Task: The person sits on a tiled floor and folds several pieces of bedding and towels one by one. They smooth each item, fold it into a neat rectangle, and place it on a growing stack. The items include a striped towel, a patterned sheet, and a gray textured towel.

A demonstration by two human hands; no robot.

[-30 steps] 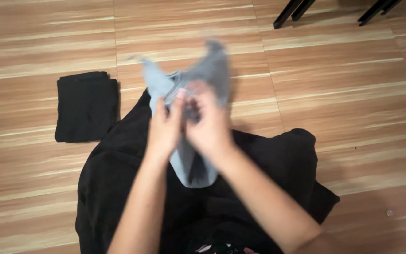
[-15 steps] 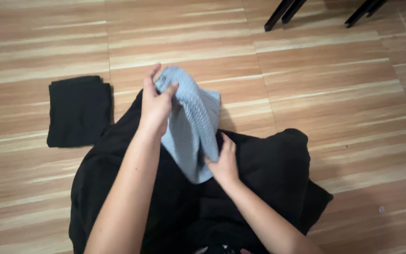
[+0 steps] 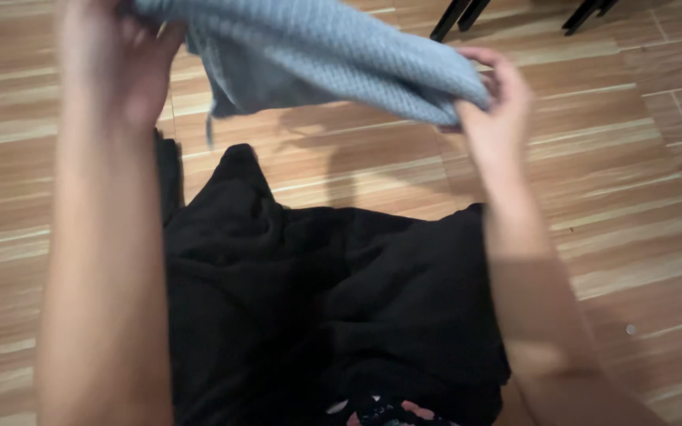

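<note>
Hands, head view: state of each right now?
Left hand: closed on one end of the grey knit garment, raised above the black cloth.
Right hand: closed on the garment's other end.

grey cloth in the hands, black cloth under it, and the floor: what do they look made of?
Grey cloth: looks like a soft knit, likely cotton or a blend; small ribbed bumps show, and it sags between the left hand and right hand.
Black cloth: soft matte fabric, heaped in loose folds; weave too dark to tell.
Floor: wood-look planks with a slight sheen; tile or laminate, cannot tell which.
</note>
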